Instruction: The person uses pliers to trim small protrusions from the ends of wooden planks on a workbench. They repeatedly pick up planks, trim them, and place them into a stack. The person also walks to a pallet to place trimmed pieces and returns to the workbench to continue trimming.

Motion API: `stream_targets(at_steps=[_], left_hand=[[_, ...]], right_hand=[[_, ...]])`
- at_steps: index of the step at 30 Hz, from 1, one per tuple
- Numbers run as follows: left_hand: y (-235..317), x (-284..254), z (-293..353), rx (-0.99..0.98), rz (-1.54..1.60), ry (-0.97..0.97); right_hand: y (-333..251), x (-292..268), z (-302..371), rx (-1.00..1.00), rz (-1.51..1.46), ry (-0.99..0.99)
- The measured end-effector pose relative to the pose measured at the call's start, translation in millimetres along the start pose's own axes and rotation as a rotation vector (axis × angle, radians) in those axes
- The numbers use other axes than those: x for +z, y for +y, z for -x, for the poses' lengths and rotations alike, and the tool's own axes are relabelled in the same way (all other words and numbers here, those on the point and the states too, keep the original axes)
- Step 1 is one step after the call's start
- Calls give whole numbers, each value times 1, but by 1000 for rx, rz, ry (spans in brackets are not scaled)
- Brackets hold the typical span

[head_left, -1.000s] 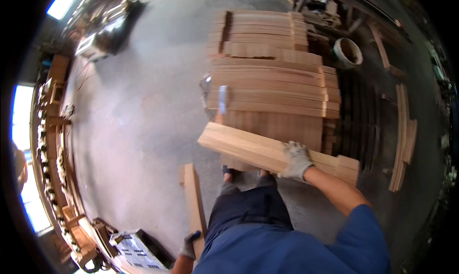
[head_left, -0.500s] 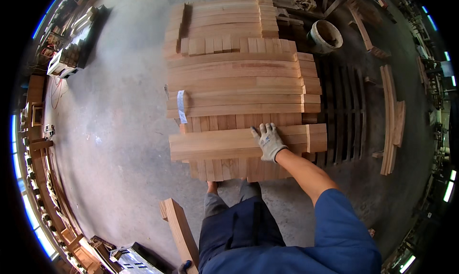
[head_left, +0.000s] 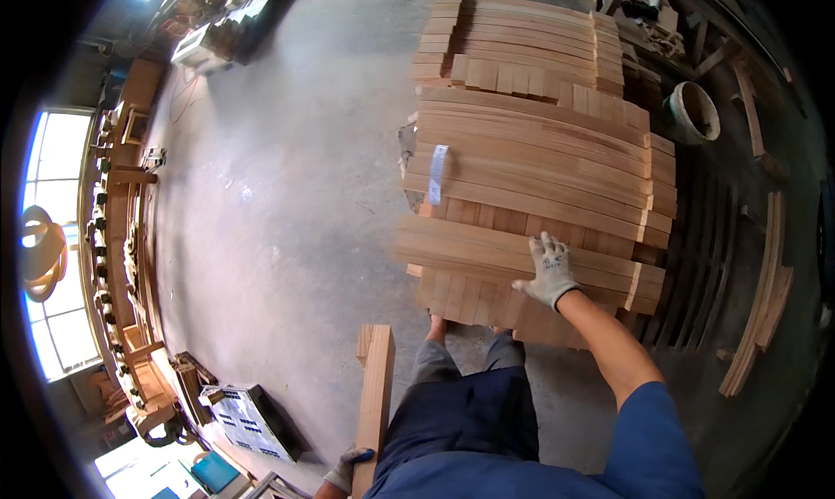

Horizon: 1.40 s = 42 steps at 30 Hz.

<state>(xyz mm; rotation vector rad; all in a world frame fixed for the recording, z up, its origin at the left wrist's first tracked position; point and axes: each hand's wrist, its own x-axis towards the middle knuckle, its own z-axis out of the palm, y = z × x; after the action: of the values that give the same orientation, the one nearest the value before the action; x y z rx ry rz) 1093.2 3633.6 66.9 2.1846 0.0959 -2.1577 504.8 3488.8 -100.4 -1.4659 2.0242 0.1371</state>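
My right hand (head_left: 550, 270), in a pale work glove, rests with spread fingers on the front wooden boards (head_left: 474, 245) of a large stack. These boards lie lengthwise across a layer of short wood pieces (head_left: 470, 297). Low at my left side, my gloved left hand (head_left: 345, 471) is closed on a long wooden board (head_left: 376, 403). A second, shorter-looking piece (head_left: 363, 344) shows behind its far end; whether my hand grips that too I cannot tell. A pale paper strip (head_left: 437, 175) lies over the left end of the middle boards (head_left: 539, 155).
Behind lies another board stack (head_left: 526, 42). To its right stand a white bucket (head_left: 694, 113) and a dark slatted pallet (head_left: 696, 247). Long curved timbers (head_left: 755, 299) lie at far right. On the left are a metal-topped box (head_left: 252, 422) and a wooden rack (head_left: 109, 264) by a window.
The view has swung left, so the stack sits further right in it. More of my left hand shows, and the board in it points more straight ahead. My right hand stays on the front boards.
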Motion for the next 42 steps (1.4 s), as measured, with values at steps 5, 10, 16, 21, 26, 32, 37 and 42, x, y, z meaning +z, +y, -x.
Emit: stream_targets(at_steps=[5,10,16,21,26,32,37,42], left_hand=[[-17,-19,-19,20,61,-99],[-47,-51,-37,-47,119,-65],[-35,-8,8,-81,251,-8],[-46,-17,9,-134,356,-5],[-38,-14,1,-159,321,12],[-50,-35,-18,-169,295,12],[-44,-32,-15,-123,251,14],[-25,-11,-1,-117,248,58]], right_hand=[[-50,30,-73,-45,-469,84],[-115,22,-132,69,-883,-88],[-134,19,-178,74,-676,-194],[-133,-2,-130,-90,36,-85],[-87,13,-49,-131,404,-123],[-33,15,-34,-32,552,-210],[-45,-4,-53,3,582,-173],[-40,-4,-61,18,605,-166]])
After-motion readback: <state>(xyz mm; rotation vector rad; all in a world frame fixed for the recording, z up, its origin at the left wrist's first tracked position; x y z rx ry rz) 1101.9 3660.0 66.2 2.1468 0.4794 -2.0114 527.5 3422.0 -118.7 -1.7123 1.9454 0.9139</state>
